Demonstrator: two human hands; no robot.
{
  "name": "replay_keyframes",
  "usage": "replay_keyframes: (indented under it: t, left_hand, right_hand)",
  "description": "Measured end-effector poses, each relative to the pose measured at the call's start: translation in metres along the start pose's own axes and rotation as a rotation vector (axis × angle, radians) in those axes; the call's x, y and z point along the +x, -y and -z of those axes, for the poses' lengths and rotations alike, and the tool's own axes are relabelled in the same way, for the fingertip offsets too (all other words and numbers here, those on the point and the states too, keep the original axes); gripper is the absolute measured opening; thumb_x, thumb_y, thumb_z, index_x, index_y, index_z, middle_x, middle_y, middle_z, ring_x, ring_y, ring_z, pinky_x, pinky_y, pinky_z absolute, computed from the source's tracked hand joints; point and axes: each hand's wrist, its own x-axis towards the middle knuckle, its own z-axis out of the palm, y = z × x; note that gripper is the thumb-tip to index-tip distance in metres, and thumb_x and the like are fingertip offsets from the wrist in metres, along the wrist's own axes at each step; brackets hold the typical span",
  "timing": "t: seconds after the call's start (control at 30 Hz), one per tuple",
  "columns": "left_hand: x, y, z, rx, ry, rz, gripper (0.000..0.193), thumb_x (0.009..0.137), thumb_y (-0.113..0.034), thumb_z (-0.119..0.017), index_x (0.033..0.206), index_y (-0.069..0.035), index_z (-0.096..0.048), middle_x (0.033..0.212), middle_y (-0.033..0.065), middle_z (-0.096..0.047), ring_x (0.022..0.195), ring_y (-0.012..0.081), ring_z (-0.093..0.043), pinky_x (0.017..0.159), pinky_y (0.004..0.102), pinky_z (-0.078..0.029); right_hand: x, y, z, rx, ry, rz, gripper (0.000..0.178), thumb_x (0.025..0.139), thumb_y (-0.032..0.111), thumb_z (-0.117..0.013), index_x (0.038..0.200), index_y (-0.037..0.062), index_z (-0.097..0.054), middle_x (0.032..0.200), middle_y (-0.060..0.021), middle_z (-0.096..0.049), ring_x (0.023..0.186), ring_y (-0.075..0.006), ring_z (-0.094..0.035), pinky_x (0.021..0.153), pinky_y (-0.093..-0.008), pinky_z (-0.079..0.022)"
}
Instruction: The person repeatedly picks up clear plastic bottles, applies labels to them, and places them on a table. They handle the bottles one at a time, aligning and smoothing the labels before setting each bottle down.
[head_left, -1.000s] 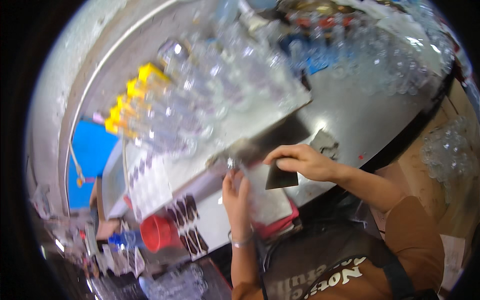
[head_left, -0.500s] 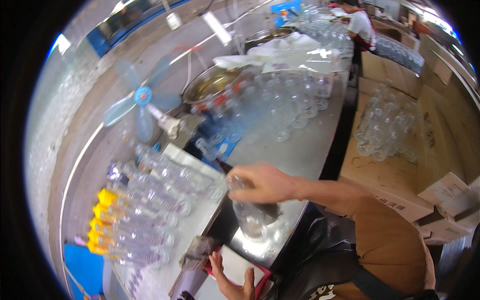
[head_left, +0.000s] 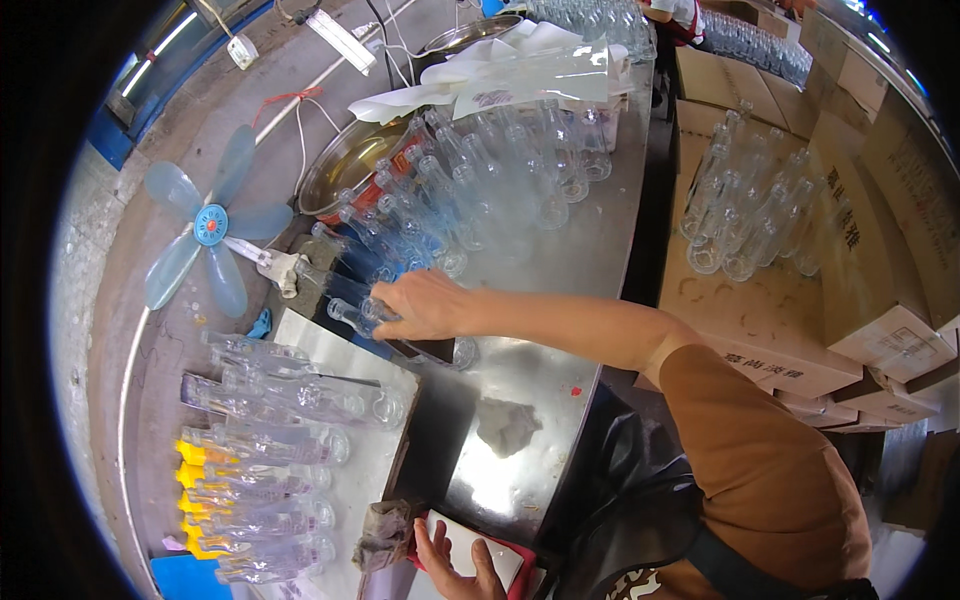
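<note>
My right hand [head_left: 425, 305] reaches across the steel table, its fingers curled round a clear glass bottle [head_left: 462, 353] whose base shows below the wrist. Most of that bottle is hidden by the hand. Just left of my fingers is the neck of a clear bottle [head_left: 342, 312]; whether it belongs to the same one I cannot tell. At the lower edge my left hand [head_left: 455, 570] is open, thumb and fingers apart, over a white pad in a red holder [head_left: 505, 560]. A crumpled grey-brown cloth [head_left: 383, 535] lies beside it.
Bottles in rows, some with yellow pieces [head_left: 195, 500], lie on a pale board [head_left: 375, 450] at left. More bottles [head_left: 480, 180] stand beyond my right hand, near a metal basin [head_left: 345, 170]. A blue fan [head_left: 210, 226] stands left; cartons [head_left: 740, 320] fill the right. Another person [head_left: 680, 18] is far off.
My right hand has moved away and to the left, from over the near steel surface to beside the standing bottles. My left hand stays by the pad. The view has shifted.
</note>
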Motion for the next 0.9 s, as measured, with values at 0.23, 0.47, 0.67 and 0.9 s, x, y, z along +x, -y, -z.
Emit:
replay_keyframes:
  t: [0.23, 0.47, 0.67, 0.9]
  left_hand:
    - [-0.009, 0.009, 0.004, -0.021, -0.026, -0.009, 0.069, 0.091, -0.005, -0.070, 0.151, 0.002, -0.035, 0.146, 0.0220, -0.046, 0.126, 0.0336, -0.056, 0.102, 0.0408, -0.048]
    - [-0.018, 0.012, -0.013, -0.218, -0.066, 0.034, 0.078, 0.086, -0.015, -0.074, 0.152, 0.000, -0.036, 0.149, 0.0192, -0.046, 0.128, 0.0320, -0.055, 0.105, 0.0402, -0.043]
    - [-0.029, 0.023, 0.000, -0.186, -0.091, 0.029, 0.071, 0.081, -0.006, -0.074, 0.145, 0.001, -0.046, 0.145, 0.0214, -0.050, 0.122, 0.0318, -0.060, 0.100, 0.0395, -0.047]
    - [-0.018, 0.019, 0.007, -0.829, 0.096, 0.128, 0.091, 0.074, -0.001, -0.067, 0.155, -0.001, -0.026, 0.145, 0.0193, -0.046, 0.125, 0.0289, -0.053, 0.105, 0.0407, -0.042]
  right_hand:
    - [0.009, -0.032, 0.086, -0.257, -0.448, 0.001, 0.058, 0.086, 0.048, -0.066, 0.127, 0.0077, -0.059, 0.133, -0.0190, -0.058, 0.108, -0.0391, -0.064, 0.089, -0.0515, -0.052]
    - [-0.020, -0.088, 0.126, -0.389, -0.203, -0.228, 0.038, 0.089, 0.036, -0.066, 0.112, 0.0058, -0.059, 0.098, -0.0222, -0.066, 0.093, -0.0383, -0.067, 0.078, -0.0510, -0.052]
    - [-0.087, 0.027, 0.102, -0.272, -0.169, 0.204, 0.040, 0.086, 0.038, -0.072, 0.109, 0.0068, -0.062, 0.081, -0.0154, -0.069, 0.069, -0.0331, -0.067, 0.064, -0.0427, -0.053]
    - [-0.068, 0.155, 0.011, 0.614, 0.344, 0.285, 0.052, 0.092, 0.045, -0.066, 0.113, -0.0025, -0.066, 0.091, -0.0250, -0.070, 0.085, -0.0343, -0.070, 0.079, -0.0402, -0.052]
